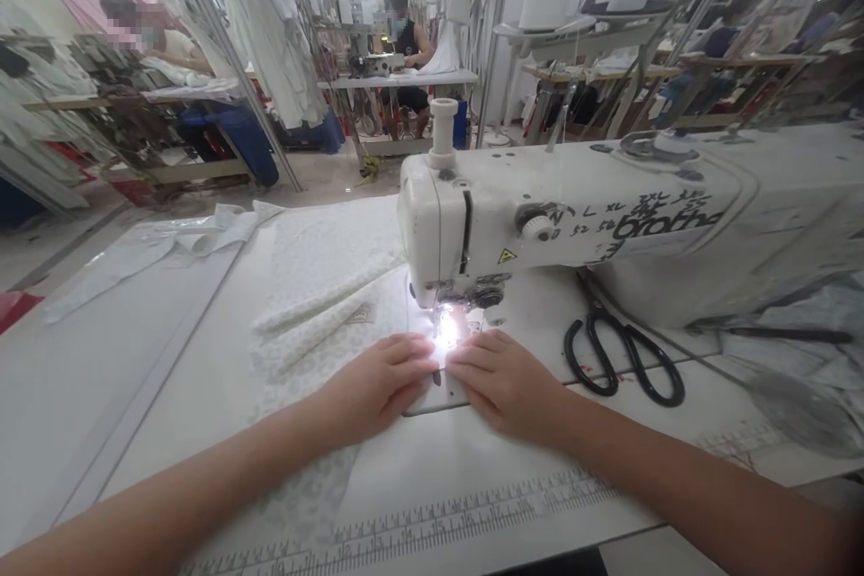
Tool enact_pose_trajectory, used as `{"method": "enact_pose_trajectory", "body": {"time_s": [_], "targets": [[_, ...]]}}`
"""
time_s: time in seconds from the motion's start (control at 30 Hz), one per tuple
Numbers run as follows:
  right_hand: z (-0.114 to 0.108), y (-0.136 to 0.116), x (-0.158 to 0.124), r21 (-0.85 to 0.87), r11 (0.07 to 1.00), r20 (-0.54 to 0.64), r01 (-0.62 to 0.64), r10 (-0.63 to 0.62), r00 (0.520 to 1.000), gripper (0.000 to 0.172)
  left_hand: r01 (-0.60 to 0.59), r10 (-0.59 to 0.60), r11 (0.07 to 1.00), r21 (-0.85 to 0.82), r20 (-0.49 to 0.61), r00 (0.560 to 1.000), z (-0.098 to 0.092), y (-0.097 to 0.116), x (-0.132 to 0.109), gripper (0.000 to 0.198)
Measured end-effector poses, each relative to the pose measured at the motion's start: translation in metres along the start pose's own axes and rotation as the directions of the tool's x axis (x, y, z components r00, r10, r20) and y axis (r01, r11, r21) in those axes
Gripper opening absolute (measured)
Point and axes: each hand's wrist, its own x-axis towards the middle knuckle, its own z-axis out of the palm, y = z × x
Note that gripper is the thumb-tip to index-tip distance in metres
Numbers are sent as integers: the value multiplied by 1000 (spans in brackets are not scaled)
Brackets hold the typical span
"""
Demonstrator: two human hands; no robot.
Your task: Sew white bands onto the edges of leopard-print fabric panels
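Pale printed cloth (317,297) with a small beige label (360,314) lies folded on the table left of the sewing machine (472,207). It continues beneath my left forearm. My left hand (382,378) is at the needle area, fingers together and thumb tucked below, closed on the cloth's edge. Opposite it, just right of the glowing needle lamp (448,324), my right hand (509,382) has its fingers pressed together, pointing left. Glare and the fingers hide what it grips. Both sets of fingertips nearly meet in front of the presser foot.
Black-handled scissors (625,351) lie right of my right hand. A printed ruler scale (445,526) runs along the table's front edge. Crumpled cloth (810,333) sits under the machine arm at right. Beyond, a person (405,36) sits at another machine.
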Motion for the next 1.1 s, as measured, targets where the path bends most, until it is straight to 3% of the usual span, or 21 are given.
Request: {"method": "enact_pose_trajectory", "body": {"time_s": [0.2,0.47,1.1], "targets": [[2,0,2,-49,999,-7,-22,21,1000,24,-2,0,1000,31,52,999,-5,-8,2,34],[6,5,7,-180,970,59,-166,179,982,28,5,-9,999,50,81,997,-14,-27,14,31],[3,3,3,-149,971,66,-189,201,977,30,1,-2,999,40,20,1000,-17,-33,18,29]]}}
